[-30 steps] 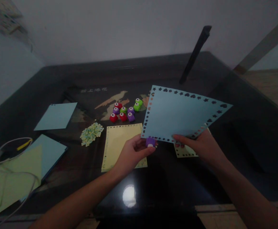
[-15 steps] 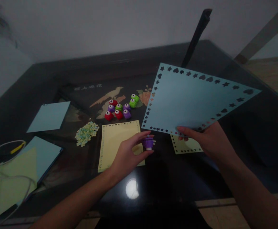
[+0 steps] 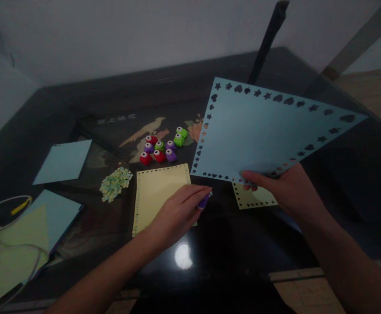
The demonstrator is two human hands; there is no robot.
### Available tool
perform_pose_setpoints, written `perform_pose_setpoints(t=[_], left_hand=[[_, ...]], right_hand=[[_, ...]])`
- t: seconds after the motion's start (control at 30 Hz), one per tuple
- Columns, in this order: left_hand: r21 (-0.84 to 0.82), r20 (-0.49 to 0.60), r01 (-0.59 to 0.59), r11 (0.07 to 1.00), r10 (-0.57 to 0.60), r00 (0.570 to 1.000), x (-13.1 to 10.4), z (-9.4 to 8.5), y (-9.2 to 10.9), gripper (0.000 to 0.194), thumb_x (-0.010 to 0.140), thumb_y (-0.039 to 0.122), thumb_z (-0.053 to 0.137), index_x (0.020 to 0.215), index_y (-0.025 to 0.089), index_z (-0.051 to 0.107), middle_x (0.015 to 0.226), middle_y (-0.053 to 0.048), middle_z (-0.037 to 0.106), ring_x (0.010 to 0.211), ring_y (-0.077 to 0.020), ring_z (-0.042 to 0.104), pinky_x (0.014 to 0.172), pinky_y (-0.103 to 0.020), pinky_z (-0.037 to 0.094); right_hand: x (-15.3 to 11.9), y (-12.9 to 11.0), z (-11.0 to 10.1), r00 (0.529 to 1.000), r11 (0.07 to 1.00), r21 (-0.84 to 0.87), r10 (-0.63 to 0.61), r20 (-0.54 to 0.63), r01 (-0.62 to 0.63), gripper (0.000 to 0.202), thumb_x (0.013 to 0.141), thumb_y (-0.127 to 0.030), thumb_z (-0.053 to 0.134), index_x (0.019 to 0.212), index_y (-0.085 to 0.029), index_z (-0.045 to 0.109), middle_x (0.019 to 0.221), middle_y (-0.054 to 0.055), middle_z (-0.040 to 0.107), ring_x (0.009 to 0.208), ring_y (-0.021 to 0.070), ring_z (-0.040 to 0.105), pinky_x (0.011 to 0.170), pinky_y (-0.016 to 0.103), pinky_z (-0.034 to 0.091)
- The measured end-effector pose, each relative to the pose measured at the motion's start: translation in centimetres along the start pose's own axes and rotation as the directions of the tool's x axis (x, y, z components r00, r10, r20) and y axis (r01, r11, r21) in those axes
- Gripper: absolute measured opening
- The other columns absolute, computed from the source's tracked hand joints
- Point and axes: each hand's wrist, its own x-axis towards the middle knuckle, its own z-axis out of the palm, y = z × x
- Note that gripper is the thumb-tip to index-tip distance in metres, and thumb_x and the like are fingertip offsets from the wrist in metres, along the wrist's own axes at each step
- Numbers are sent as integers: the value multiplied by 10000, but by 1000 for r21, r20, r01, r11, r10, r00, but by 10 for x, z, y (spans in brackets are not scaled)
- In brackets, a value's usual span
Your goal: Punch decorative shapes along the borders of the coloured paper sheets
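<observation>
My right hand (image 3: pixel 285 187) pinches the lower edge of a large blue sheet (image 3: pixel 262 131), its border punched with stars, hearts and other shapes. The sheet is raised and tilted above the table. Closed around a small purple punch (image 3: pixel 203 201) is my left hand (image 3: pixel 183 205), just below the sheet's left corner, with small paper bits by the punch. Beneath that hand lies a yellow sheet (image 3: pixel 157 187) with punched edges. Another punched yellow sheet (image 3: pixel 254 197) shows partly under the blue one.
Several red, purple and green punches (image 3: pixel 159 156) stand behind the yellow sheet. Left of it is a pile of paper bits (image 3: pixel 114 184). A blue sheet (image 3: pixel 64 162), more stacked paper (image 3: pixel 13 253) and a white cable (image 3: pixel 10 198) lie at the left. A dark pole (image 3: pixel 269 41) rises behind.
My left hand has turned over the purple punch, fingers closing more tightly and covering more of it. The blue sheet has shifted slightly in view, still held by my right hand.
</observation>
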Motion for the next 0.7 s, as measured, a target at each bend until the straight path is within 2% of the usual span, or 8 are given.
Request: perform_pose_setpoints(t=[0.17, 0.27, 0.33, 0.4, 0.53, 0.6, 0.7], left_hand=[[-104, -19, 82, 991, -84, 996, 1, -2, 2, 382, 833, 70, 555, 1210, 135, 549, 1218, -123, 602, 1114, -183, 572, 954, -347, 493], [-255, -1, 222, 941, -230, 973, 2, -5, 3, 400, 796, 91, 611, 1188, 156, 565, 1155, -102, 636, 1070, -184, 598, 939, -360, 498], [-423, 65, 354, 834, -362, 930, 4, -7, 3, 449, 781, 128, 645, 1215, 177, 540, 1140, -90, 647, 1048, -187, 615, 925, -369, 503], [-590, 156, 448, 671, -450, 879, 6, -9, 1, 478, 778, 168, 662, 1231, 190, 512, 1139, -84, 653, 1046, -190, 625, 928, -372, 497], [-776, 271, 485, 403, -481, 834, 8, -9, -2, 423, 797, 231, 654, 1188, 174, 503, 1064, -86, 683, 977, -194, 665, 903, -358, 495], [-804, 299, 491, 336, -485, 822, 9, -9, -2, 381, 822, 271, 627, 1166, 163, 506, 1026, -89, 690, 856, -181, 691, 801, -333, 523], [-805, 299, 495, 328, -496, 815, 9, -9, -1, 337, 850, 325, 587, 1134, 153, 530, 1022, -98, 687, 724, -145, 670, 678, -290, 511]], right_hand=[[0, -1, 1, 1000, 1000, 28, 2, 21, -3, 229, 632, -300, 782, 611, -196, 579, 525, -20, 637, 441, 129, 588, 475, 254, 496], [1, -1, 2, 1000, 998, 60, 4, 20, -5, 226, 621, -296, 785, 660, -196, 585, 524, -24, 635, 431, 130, 582, 450, 250, 482], [2, 0, 2, 1000, 997, 81, -5, -1, 5, 221, 623, -293, 780, 717, -201, 602, 553, -22, 647, 455, 137, 595, 461, 257, 485], [4, 3, 1, 1000, 995, 99, -13, -9, 13, 217, 634, -299, 770, 757, -208, 616, 567, -19, 652, 478, 147, 605, 470, 268, 488], [7, 9, -1, 999, 993, 117, -17, -28, 20, 180, 660, -311, 752, 764, -221, 636, 592, -1, 663, 557, 173, 634, 509, 285, 512], [9, 13, -1, 999, 990, 142, -17, -51, 24, 180, 660, -311, 756, 772, -223, 646, 644, 8, 681, 594, 175, 642, 531, 286, 523], [12, 17, -1, 1000, 980, 197, -2, -27, 7, 181, 662, -316, 762, 746, -203, 647, 644, 6, 680, 537, 153, 615, 508, 280, 516]])
